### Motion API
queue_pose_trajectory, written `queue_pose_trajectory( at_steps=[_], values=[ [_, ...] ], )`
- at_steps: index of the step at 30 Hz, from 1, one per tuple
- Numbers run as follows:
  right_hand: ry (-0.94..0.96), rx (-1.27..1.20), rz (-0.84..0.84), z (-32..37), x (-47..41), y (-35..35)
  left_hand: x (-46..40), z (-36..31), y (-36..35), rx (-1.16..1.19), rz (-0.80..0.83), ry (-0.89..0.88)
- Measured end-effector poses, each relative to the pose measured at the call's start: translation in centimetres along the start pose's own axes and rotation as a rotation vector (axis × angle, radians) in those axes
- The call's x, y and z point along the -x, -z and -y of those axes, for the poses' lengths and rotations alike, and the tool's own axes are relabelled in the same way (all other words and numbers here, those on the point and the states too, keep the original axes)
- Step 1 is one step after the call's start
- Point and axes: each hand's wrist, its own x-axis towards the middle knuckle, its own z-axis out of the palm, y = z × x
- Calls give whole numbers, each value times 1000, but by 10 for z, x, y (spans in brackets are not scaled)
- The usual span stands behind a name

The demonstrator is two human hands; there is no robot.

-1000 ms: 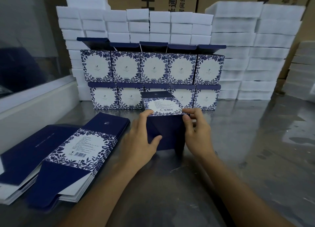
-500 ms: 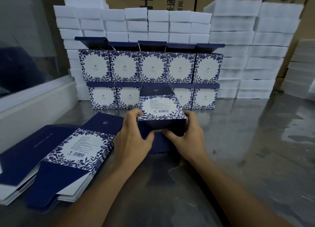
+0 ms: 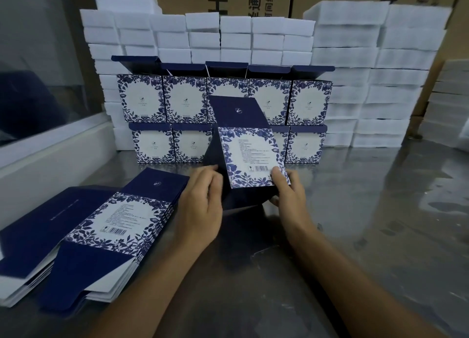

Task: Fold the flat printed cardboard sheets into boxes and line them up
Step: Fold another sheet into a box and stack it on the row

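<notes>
Half-folded box (image 3: 250, 157) stood tilted on the steel table (image 3: 355, 223), before the stacked finished boxes (image 3: 182, 99). Left hand (image 3: 200, 208) curled round its side, right hand (image 3: 289, 198) pinched the barcode panel's corner, steadying it for bottom flaps.

A person's left hand (image 3: 200, 208) and right hand (image 3: 288, 195) grip a half-formed blue floral box (image 3: 250, 157) above a steel table (image 3: 355, 223). Flat sheets (image 3: 101, 226) lie stacked at left; finished boxes (image 3: 223, 114) stand two rows high before white foam blocks (image 3: 355, 71).
</notes>
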Motion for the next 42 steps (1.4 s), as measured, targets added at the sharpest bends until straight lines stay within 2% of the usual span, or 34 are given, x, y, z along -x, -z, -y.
queue_pose_trajectory(
  at_steps=[4, 8, 11, 15, 18, 21, 24, 27, 30, 33, 38, 42],
  values=[
    [-14, -30, -38, -2, -7, 5, -1, 8, -1, -57, -23, 25],
    [-43, -12, -77, -7, -10, 6, -4, 7, 2, 140, -44, 358],
    [9, 94, -84, -13, -6, 2, -5, 6, 3, 221, 38, 550],
    [58, 234, -75, -10, -5, -1, -4, 7, 2, 202, 96, 571],
    [-85, 49, 14, 1, -3, -7, -9, 10, 7, 354, 126, 604],
    [-101, -40, 97, 0, -3, -9, -8, 9, 12, 475, 257, 563],
    [-89, -60, 103, 0, -3, -5, -7, 12, 10, 388, 334, 506],
    [-105, -62, 72, 5, 0, -4, -5, 15, 8, 226, 310, 392],
    [-127, -4, -86, 10, -2, -2, -1, 15, 6, -3, 271, 150],
    [-72, 134, -235, 12, -5, 5, -1, 16, 8, -128, 180, -39],
    [-140, 125, -92, 12, -6, 9, -3, 13, 12, -241, 195, -161],
    [-122, 256, -119, 8, -6, 13, -3, 10, 15, -296, 211, -162]
  ],
)
